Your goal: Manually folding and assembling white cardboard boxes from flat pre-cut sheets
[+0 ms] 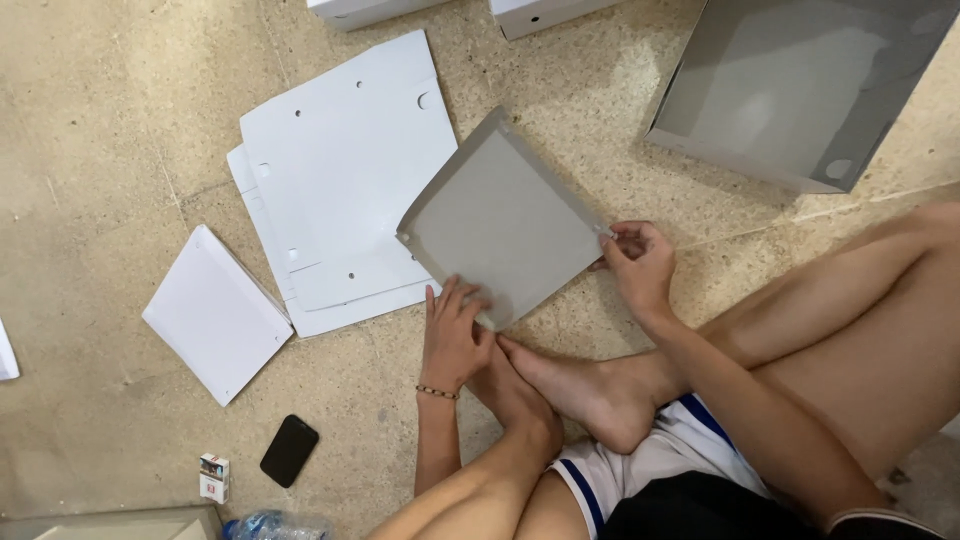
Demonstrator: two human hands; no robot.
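- The grey card (500, 225), a flat box blank with folded-up edges, lay on the floor (100, 150) as the landmark for everything else; it sat tilted like a diamond, just ahead of the person's crossed feet.
- The left hand (455, 335) rested on the card's near corner, fingers together and laid flat, pressing the corner to the floor.
- The right hand (638, 262) met the card's right corner, thumb and forefinger pinching the small flap there; the other fingers were curled.
- A stack of white blanks (340, 170) lay to the left of the card, its near-right part tucked under the card's left edge.
- A smaller white piece (215, 312) lay further left of the card, well apart.
- An open grey box (790, 90) stood beyond the card to the right, apart from it.
- A black phone (289, 450) and a small packet (213, 477) lay nearer than the card, to its left.
- Judged from the grips, the flap fold would go best with the left palm kept firm on its corner, so the card could not slide or spin.
- The pinch should follow the scored line, lifting the flap evenly rather than twisting it, or the thin card might crease off-line.
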